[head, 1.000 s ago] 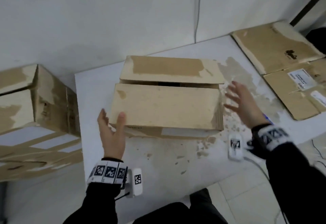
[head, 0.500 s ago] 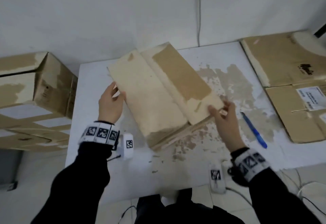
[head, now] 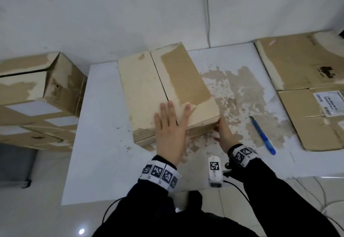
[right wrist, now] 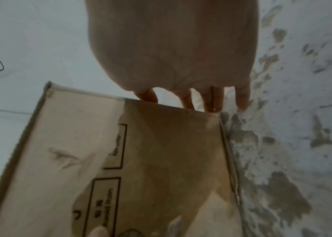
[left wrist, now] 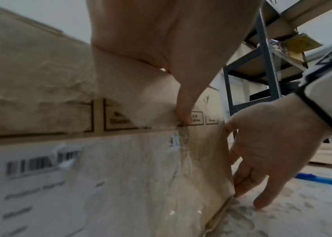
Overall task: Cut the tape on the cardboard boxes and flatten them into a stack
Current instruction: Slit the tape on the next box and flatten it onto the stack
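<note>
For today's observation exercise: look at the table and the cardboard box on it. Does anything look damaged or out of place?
Yes. The box has its outer paper layer torn away in patches, leaving pale rough areas. Brown paper scraps are stuck across the white table right of it. A blue pen-like tool lies loose among them.

left hand (head: 170, 128): flat, palm down, fingers straight | right hand (head: 224, 133): fingers extended downward, thumb apart
</note>
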Tool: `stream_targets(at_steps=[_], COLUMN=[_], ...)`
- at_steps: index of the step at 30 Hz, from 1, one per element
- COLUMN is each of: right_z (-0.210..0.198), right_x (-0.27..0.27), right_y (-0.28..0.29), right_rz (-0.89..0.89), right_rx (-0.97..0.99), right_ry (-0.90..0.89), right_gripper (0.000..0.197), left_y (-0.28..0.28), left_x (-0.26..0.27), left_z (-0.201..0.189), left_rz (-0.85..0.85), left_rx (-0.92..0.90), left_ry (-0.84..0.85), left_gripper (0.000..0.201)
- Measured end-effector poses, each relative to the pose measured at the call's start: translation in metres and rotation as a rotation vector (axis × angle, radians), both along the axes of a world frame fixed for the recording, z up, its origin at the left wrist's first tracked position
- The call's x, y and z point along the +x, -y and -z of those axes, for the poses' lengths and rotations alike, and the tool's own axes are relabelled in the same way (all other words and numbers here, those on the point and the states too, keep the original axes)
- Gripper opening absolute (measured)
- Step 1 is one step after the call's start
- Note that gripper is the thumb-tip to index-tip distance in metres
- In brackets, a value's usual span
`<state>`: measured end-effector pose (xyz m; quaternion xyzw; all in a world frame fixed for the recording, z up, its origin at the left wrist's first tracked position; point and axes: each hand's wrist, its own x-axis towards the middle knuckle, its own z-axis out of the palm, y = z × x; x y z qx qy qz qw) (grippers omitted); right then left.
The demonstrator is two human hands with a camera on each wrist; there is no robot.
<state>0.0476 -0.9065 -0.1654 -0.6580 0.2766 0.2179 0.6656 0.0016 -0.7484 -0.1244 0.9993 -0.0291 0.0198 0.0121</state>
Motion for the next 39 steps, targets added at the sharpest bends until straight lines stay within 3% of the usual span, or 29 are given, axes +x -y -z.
stream_targets(at_steps=[3,5,6,8,10,12,14,16,18,21,23,25,28,30,31,33,35,39], right_z=[-0.010,-0.022,-0.032,-0.066,-0.097,-0.107,-0.102,-0.090,-0.081,-0.073,-0.071,-0.055,-0.004,0.023,0.034,0.043,0.034,-0.029], right_x=[-0.004,-0.008,-0.010,-0.018,-0.026,-0.031,-0.034,-0.034,-0.035,-0.040,-0.038,-0.032,-0.021,-0.027,-0.032,-0.034,-0.030,-0.016], right_y=[0.002,0.010,0.016,0.019,0.012,-0.004,-0.024,-0.047,-0.074,-0.099,-0.082,-0.034,0.071,0.115,0.125,0.126,0.114,0.048], right_rz=[0.102,0.200,0.241,0.359,0.265,-0.059,-0.300,-0.515,-0.703,-0.886,-0.804,-0.527,-0.141,-0.080,-0.101,-0.189,-0.206,-0.146], right_rx=[0.105,0.044,-0.026,0.020,0.051,-0.089,-0.244,-0.452,-0.528,-0.620,-0.690,-0.683,-0.928,-1.084,-1.106,-1.099,-1.005,-0.659], right_ry=[0.022,0.183,0.325,0.550,0.776,0.943,1.015,1.164,1.269,1.337,1.292,1.098,0.566,0.139,0.022,-0.026,0.047,0.294], right_gripper=[0.025,0.012,0.014,0.031,0.040,0.057,0.069,0.069,0.064,0.060,0.053,0.044,0.040,0.043,0.042,0.034,0.022,0.016], left_y=[-0.010,-0.014,-0.016,-0.015,-0.013,-0.019,-0.037,-0.065,-0.084,-0.086,-0.093,-0.108,-0.126,-0.128,-0.127,-0.126,-0.127,-0.144], left_x=[-0.005,-0.008,-0.010,-0.016,-0.022,-0.028,-0.042,-0.058,-0.061,-0.043,-0.033,-0.034,-0.045,-0.054,-0.059,-0.067,-0.069,-0.064], left_z=[-0.003,-0.014,-0.020,-0.027,-0.020,-0.008,-0.005,-0.019,-0.041,-0.062,-0.062,-0.055,-0.031,-0.014,-0.006,0.002,0.005,0.005], left_rz=[0.086,0.103,0.094,0.056,-0.041,-0.170,-0.297,-0.439,-0.388,-0.268,-0.307,-0.340,-0.414,-0.462,-0.475,-0.478,-0.482,-0.409], left_rx=[-0.038,-0.179,-0.343,-0.777,-1.181,-1.388,-1.416,-1.387,-1.251,-0.987,-0.957,-1.069,-1.166,-1.194,-1.198,-1.173,-1.142,-0.989], left_ry=[0.117,0.216,0.234,0.177,0.072,0.005,0.060,0.338,0.507,0.327,0.284,0.288,0.269,0.243,0.238,0.240,0.238,0.181], left_gripper=[0.088,0.071,0.068,0.071,0.074,0.060,0.050,0.048,0.051,0.061,0.062,0.061,0.060,0.059,0.060,0.061,0.060,0.075])
